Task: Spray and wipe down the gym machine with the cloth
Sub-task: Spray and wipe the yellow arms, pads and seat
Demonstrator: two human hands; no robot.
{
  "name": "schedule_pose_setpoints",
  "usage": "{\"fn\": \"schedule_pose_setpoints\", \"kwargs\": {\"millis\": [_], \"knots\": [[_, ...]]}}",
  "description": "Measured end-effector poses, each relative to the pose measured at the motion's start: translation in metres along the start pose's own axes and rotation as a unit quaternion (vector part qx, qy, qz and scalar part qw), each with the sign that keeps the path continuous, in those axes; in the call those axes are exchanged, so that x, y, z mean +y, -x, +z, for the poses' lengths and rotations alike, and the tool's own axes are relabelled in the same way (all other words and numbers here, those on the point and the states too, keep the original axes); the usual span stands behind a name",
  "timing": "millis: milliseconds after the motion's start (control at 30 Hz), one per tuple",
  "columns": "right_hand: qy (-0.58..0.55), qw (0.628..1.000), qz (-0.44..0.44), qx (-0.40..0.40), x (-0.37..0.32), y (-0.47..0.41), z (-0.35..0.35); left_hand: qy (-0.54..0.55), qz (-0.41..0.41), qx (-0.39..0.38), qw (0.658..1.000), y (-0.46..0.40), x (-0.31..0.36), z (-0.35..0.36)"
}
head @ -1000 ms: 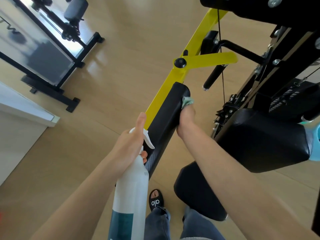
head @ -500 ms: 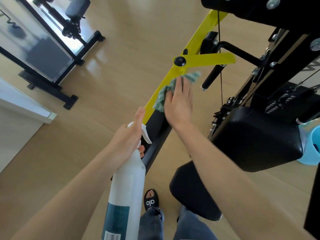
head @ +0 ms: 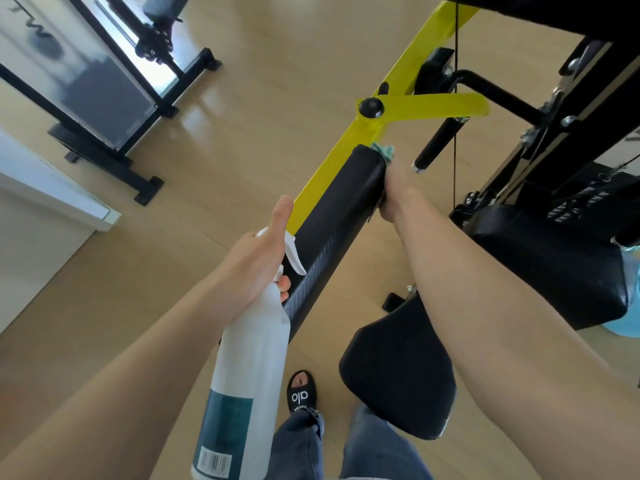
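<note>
My left hand (head: 258, 258) grips the neck of a white spray bottle (head: 247, 368) with a teal label, index finger stretched out past the trigger. Its nozzle sits beside a long black pad (head: 332, 216) on the yellow arm (head: 367, 133) of the gym machine. My right hand (head: 394, 192) is wrapped over the pad's right edge near its far end, with the teal cloth (head: 384, 150) under it. Only a corner of the cloth shows above the hand; my fingers are hidden behind the pad.
A black seat pad (head: 398, 375) lies below my right forearm and a larger black pad (head: 554, 265) to the right. A black handle (head: 436, 143), cable and machine frame stand at the right. Another black-framed machine (head: 104, 109) is at the left. My sandalled foot (head: 299, 393) is on the wooden floor.
My right hand, flat on top of the yellow arm with the cloth half a second ago, has come back down onto the right side of the black pad's end. The bottle has barely moved.
</note>
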State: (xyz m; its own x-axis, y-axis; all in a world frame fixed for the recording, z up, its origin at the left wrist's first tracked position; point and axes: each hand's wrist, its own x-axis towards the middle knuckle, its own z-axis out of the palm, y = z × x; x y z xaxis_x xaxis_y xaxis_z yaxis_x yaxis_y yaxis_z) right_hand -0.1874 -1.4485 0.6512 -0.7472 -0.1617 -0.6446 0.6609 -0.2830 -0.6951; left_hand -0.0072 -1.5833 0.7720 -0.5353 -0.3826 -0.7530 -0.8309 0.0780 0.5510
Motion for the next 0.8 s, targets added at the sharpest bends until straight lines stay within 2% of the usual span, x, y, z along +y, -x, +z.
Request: {"fn": "schedule_pose_setpoints", "kwargs": {"millis": [33, 133, 200, 367, 600, 800], "knots": [[-0.017, 1.0, 0.006, -0.022, 0.005, -0.007, -0.003, -0.002, 0.001, 0.0, 1.0, 0.0, 0.0, 0.001], [-0.032, 0.999, 0.025, -0.01, 0.022, -0.014, -0.01, -0.016, -0.005, 0.011, 1.0, 0.0, 0.001, 0.002], [-0.071, 0.996, 0.059, -0.005, 0.032, -0.017, -0.013, -0.013, -0.005, 0.015, 1.0, 0.0, 0.001, 0.003], [-0.16, 0.983, 0.082, -0.04, 0.057, -0.032, -0.015, -0.022, -0.019, 0.031, 0.999, -0.004, 0.001, 0.003], [-0.231, 0.952, 0.178, -0.095, 0.141, 0.019, 0.009, -0.027, -0.02, 0.04, 0.999, -0.007, -0.001, 0.004], [-0.258, 0.947, 0.169, -0.093, 0.174, 0.059, 0.018, -0.043, -0.003, 0.023, 0.999, -0.004, -0.002, 0.003]]}}
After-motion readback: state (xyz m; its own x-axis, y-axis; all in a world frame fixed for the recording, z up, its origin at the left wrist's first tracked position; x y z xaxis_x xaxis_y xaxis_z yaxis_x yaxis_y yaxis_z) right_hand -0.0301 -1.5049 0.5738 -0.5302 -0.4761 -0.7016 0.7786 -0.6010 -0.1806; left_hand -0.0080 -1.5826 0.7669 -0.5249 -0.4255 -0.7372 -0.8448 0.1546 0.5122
